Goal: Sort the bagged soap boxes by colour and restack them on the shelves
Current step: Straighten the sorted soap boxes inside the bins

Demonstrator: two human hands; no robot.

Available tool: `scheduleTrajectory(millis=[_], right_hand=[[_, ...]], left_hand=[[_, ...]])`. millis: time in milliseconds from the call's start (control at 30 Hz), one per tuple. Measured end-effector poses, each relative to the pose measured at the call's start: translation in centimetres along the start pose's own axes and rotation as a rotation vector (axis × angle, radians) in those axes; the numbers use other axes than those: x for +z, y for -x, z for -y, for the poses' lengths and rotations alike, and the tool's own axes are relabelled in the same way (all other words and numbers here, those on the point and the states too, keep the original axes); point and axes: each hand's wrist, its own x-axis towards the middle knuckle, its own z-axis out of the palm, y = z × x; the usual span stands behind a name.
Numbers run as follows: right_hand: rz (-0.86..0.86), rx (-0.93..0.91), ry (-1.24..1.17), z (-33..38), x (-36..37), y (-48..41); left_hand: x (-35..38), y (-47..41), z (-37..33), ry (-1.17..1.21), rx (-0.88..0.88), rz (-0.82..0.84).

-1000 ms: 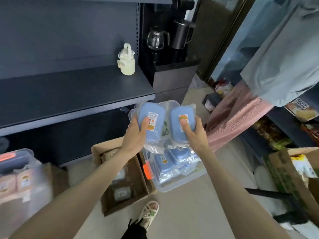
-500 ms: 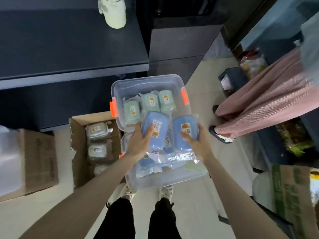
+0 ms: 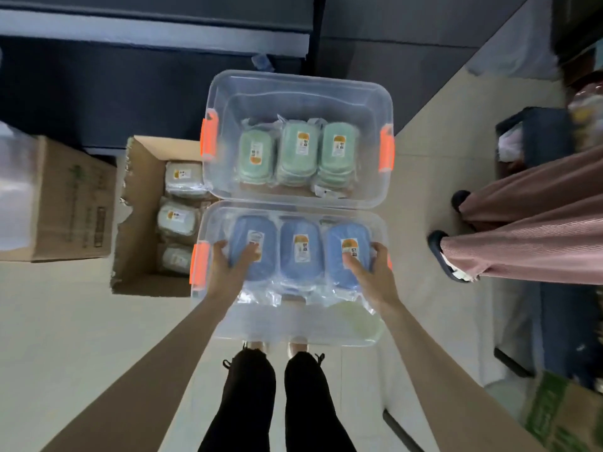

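While the view looks straight down past the person's own black-trousered legs [image 3: 248, 402], a dark shelf unit [image 3: 153, 37] spans the far edge, well beyond both sets of fingertips. Two clear bins stand end to end on the pale floor [image 3: 81, 321], touching. The far bin [image 3: 300, 89] lies just past the fingertips, and the near bin [image 3: 293, 334] surrounds the fingers themselves. Well left of the left-hand fingers sits a closed carton [image 3: 65, 197]. Between it and those fingers is an open carton [image 3: 137, 256] holding three pale soap boxes [image 3: 182, 177] in bags. Well right of the right-hand fingers are a bystander's pink trouser legs [image 3: 528, 230].

The left hand [image 3: 228, 269] reaches into the near bin. Its fingers are curled round the outer side of the left blue soap box [image 3: 257, 226], thumb on top, gripping it. The right hand [image 3: 372, 272] mirrors this on the right blue soap box [image 3: 347, 233], fingers wrapped round its outer side, thumb by the label. Between the two thumbs lies a middle blue soap box [image 3: 300, 256], untouched. All three are bagged, with crumpled plastic beneath. Whether the gripped two rest on the pile or are lifted cannot be told. Ahead of the fingertips, in the far bin, stand three stacks of green soap boxes [image 3: 298, 151]. An orange latch [image 3: 199, 265] sits just left of the left-hand fingers.
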Motion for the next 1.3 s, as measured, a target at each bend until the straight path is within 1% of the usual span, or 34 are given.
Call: scheduleTrajectory(millis=[100, 200, 267, 333, 400, 500, 600, 767, 933, 1033, 1167, 1300], right_hand=[[-0.028, -0.030, 0.033, -0.5, 0.4, -1.2], [-0.030, -0.082, 0.114, -0.7, 1.1, -2.1], [-0.024, -0.089, 0.248, -1.0, 1.5, -2.6], [-0.052, -0.087, 0.338, -1.3, 1.7, -2.9], [-0.073, -0.102, 0.376, -1.5, 1.8, -2.9], [-0.075, -0.131, 0.355, -1.2, 1.7, -2.9], [-0.053, -0.138, 0.358, -1.0, 1.6, -2.9], [0.007, -0.111, 0.413, -0.3, 1.1, -2.9], [0.070, -0.035, 0.523, 0.8, 0.6, -2.6], [0.120, -0.023, 0.608, 2.1, 0.1, -1.7], [0.170, -0.074, 0.712, 4.3, -1.2, 0.1], [0.243, -0.221, 0.762, 8.1, -2.5, 2.4]], left_hand=[[0.4, -1.4, 0.7, -0.043, -0.022, -0.014], [1.3, -2.6, 1.3, -0.254, -0.030, -0.082], [1.7, -3.0, 1.6, -0.364, -0.036, -0.129], [2.0, -3.1, 1.9, -0.392, -0.030, -0.139], [2.3, -3.1, 2.2, -0.401, -0.001, -0.145], [2.5, -3.1, 2.3, -0.391, 0.064, -0.156], [2.2, -3.3, 2.3, -0.440, 0.103, -0.111], [1.2, -3.7, 2.0, -0.508, 0.088, -0.018], [0.0, -3.5, 1.3, -0.518, 0.071, 0.075], [-0.9, -2.5, 1.0, -0.609, 0.083, 0.089], [-2.5, -0.5, -0.7, -0.682, 0.148, 0.070], [-4.4, 2.1, -4.5, -0.803, 0.283, 0.086]])
